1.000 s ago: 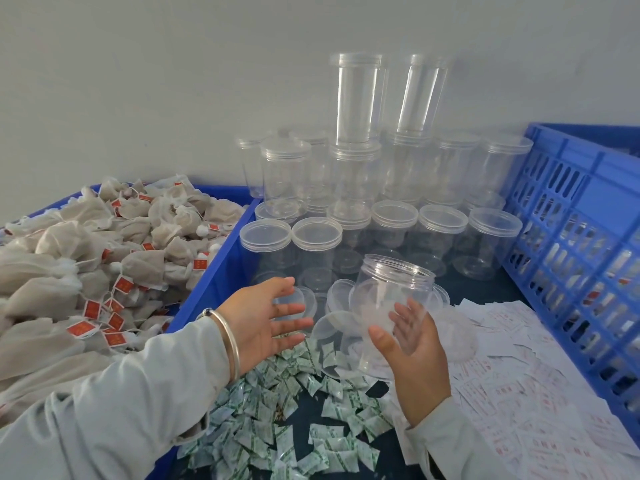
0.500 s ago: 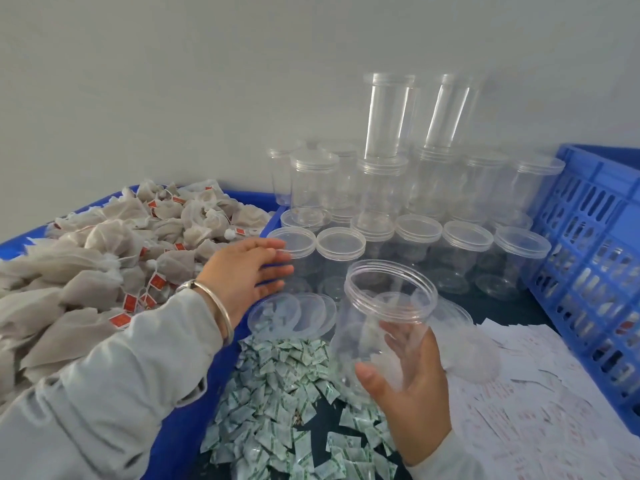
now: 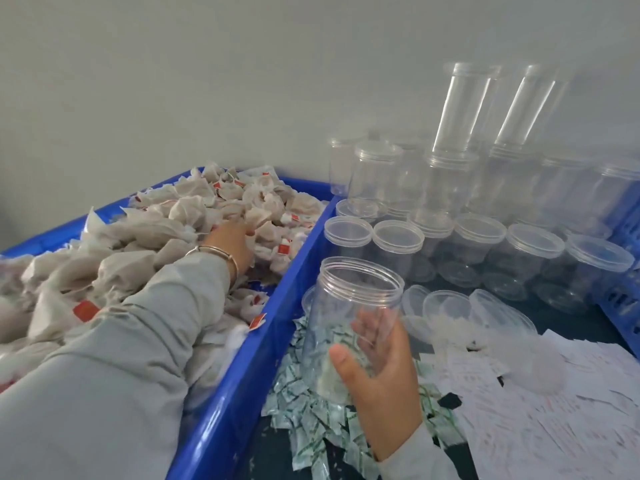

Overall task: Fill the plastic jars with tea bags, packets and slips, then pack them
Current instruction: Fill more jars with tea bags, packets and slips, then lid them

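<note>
R hand [image 3: 379,370] grips open jar [image 3: 349,327] w/ fingers curled round it. L hand [image 3: 230,244] buried in tea bags [image 3: 187,216], can't tell its grip tbh.

- Wall [image 3: 207,81]: plain, matte, pale grey-white. It rises beyond the left hand [image 3: 230,242] and runs across the whole top of the view, past the right hand [image 3: 381,372].
- Wall tone: uniform, shading a little darker at the far edge to the left of the left hand.
- Light: soft and even, with faint, diffuse shadows.
- Work surface [image 3: 581,323]: dark blue-black, showing in patches ahead and to the right of the right hand.
- Bin [image 3: 242,393]: blue plastic; its wall runs between the two hands.
- Crate [image 3: 623,296]: blue, slatted, far to the right of the right hand.
</note>
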